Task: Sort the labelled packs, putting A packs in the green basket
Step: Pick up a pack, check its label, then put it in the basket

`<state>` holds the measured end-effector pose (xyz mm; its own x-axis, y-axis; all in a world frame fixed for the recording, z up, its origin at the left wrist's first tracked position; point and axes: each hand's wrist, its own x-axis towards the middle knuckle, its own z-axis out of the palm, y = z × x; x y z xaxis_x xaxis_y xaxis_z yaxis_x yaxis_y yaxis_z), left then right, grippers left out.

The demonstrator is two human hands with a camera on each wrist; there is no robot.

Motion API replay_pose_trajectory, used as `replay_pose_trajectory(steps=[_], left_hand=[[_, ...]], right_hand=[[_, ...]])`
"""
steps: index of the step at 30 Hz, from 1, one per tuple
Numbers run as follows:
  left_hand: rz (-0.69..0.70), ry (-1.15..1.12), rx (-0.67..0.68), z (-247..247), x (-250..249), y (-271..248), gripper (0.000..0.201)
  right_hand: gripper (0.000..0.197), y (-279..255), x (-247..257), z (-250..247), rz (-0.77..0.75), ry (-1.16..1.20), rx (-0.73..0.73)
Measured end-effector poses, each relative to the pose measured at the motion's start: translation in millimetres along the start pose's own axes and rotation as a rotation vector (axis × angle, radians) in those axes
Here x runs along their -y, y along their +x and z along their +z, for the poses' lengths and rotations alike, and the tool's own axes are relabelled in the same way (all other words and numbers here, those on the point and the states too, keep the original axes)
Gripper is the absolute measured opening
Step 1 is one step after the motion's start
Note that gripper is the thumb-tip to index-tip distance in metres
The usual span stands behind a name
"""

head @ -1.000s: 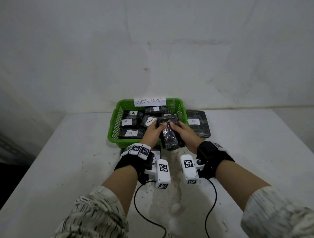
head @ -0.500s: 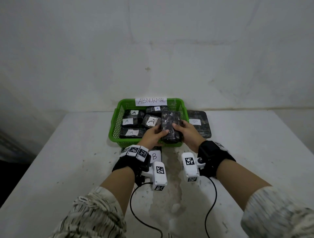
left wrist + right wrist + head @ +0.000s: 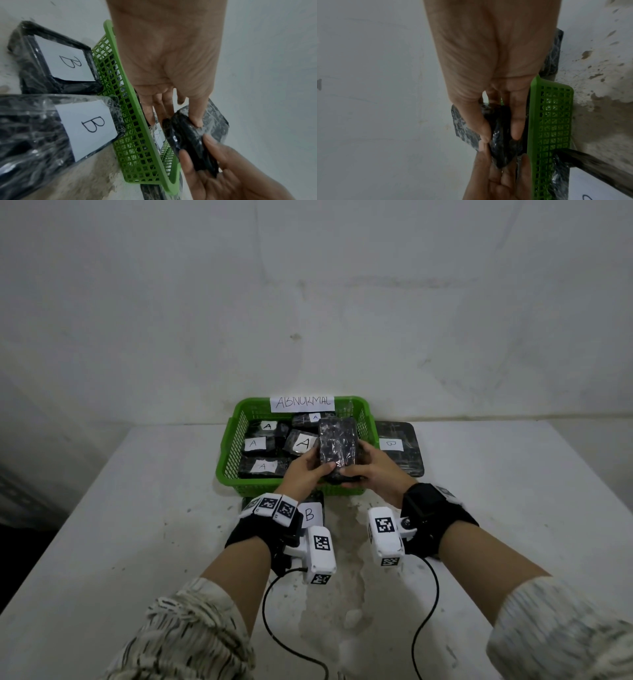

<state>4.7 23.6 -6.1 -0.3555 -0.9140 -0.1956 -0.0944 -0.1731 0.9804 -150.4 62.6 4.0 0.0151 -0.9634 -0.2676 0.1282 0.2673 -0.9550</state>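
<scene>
Both hands hold one black plastic-wrapped pack (image 3: 337,446) above the near right part of the green basket (image 3: 228,453). My left hand (image 3: 310,470) grips its near left edge, thumb on top. My right hand (image 3: 364,469) grips its near right edge. The pack's label side faces away, so its letter is hidden. In the left wrist view the pack (image 3: 192,138) sits between the fingers of both hands over the basket rim (image 3: 130,93). The right wrist view shows the pack (image 3: 500,135) pinched beside the basket wall (image 3: 553,121). Several A-labelled packs (image 3: 303,444) lie in the basket.
A B-labelled pack (image 3: 310,513) lies on the white table just in front of the basket, with another B pack (image 3: 65,59) beside it. A further B pack (image 3: 399,445) lies right of the basket. A paper sign reading ABNORMAL (image 3: 303,402) hangs on the basket's far rim by the wall.
The pack has been lifted forward over the basket and turned from tilted to nearly upright, plain side toward me. Both hands moved with it away from my body.
</scene>
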Motion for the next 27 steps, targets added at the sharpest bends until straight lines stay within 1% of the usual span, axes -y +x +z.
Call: replay_pose_trajectory(steps=[3, 5, 6, 9, 10, 14, 19, 21, 24, 27], left_hand=[[0.058, 0.037, -0.088, 1, 0, 0, 0.068], [0.091, 0.053, -0.084, 1, 0, 1, 0.066], [0.082, 0.053, -0.064, 0, -1, 1, 0.063], [0.004, 0.018, -0.021, -2, -6, 3, 0.053], [-0.018, -0.007, -0.007, -1, -7, 3, 0.050], [-0.052, -0.068, 0.034, 4, -13, -2, 0.040], [-0.089, -0.136, 0.018, 2, -14, 0, 0.014], [-0.088, -0.125, 0.027, 2, -16, -1, 0.018], [-0.060, -0.063, 0.016, 5, -20, 1, 0.028], [-0.007, -0.020, -0.013, 8, -24, 4, 0.027]], right_hand=[[0.072, -2, -1, 0, -0.057, -0.097, -0.059], [0.071, -2, -2, 1, -0.087, -0.147, -0.068], [0.064, -1, -3, 1, -0.085, -0.149, -0.068], [0.031, 1, -2, 2, -0.047, -0.106, -0.080], [0.026, 2, -1, 2, -0.044, -0.087, -0.087], [0.028, 4, 2, 5, -0.057, -0.027, -0.117], [0.029, 7, -1, 6, -0.130, -0.046, -0.223], [0.031, 8, -3, 5, -0.153, -0.069, -0.252], [0.028, 8, -4, 7, -0.158, -0.103, -0.268], [0.025, 5, 1, 8, -0.140, -0.077, -0.245]])
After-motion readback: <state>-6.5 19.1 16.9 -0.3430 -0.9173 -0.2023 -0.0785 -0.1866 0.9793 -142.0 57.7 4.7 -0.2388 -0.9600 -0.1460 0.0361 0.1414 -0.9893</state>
